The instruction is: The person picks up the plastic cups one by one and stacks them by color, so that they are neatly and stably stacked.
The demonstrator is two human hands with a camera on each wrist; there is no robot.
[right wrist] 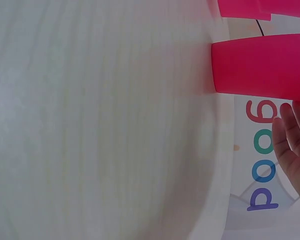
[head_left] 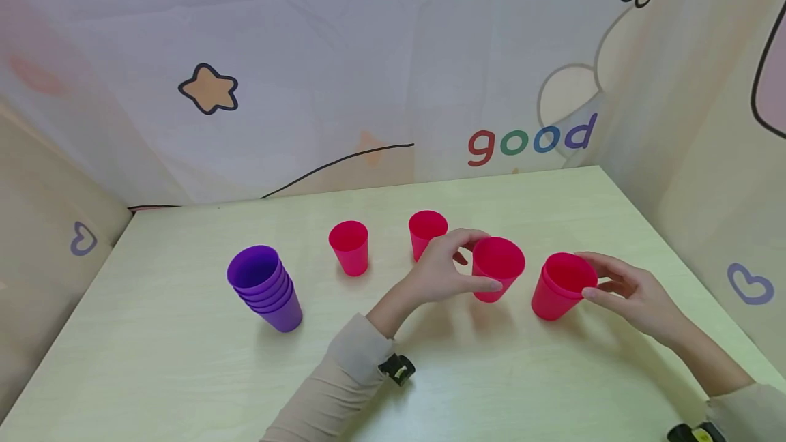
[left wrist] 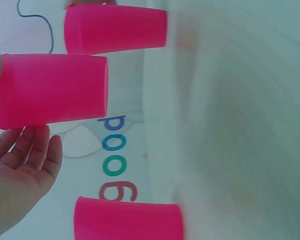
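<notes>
My left hand (head_left: 445, 268) pinches a red cup (head_left: 494, 271) between thumb and fingers. That cup (left wrist: 50, 90) appears raised above the tabletop in the left wrist view, mouth up in the head view. To its right, my right hand (head_left: 629, 292) grips the rim of nested red cups (head_left: 555, 292), thumb at the near side and fingers behind. A double rim shows on this stack, which stands on the table. In the right wrist view the stack (right wrist: 262, 67) has fingers (right wrist: 292, 132) beside its upper end. Behind my left hand stands another red cup (head_left: 426, 230), partly hidden.
A single red cup (head_left: 350, 247) stands upright farther left. Several nested purple cups (head_left: 264, 288) form a slightly leaning stack at the left of the pale table (head_left: 184, 374). A printed cloth (head_left: 344, 74) closes off the back and sides.
</notes>
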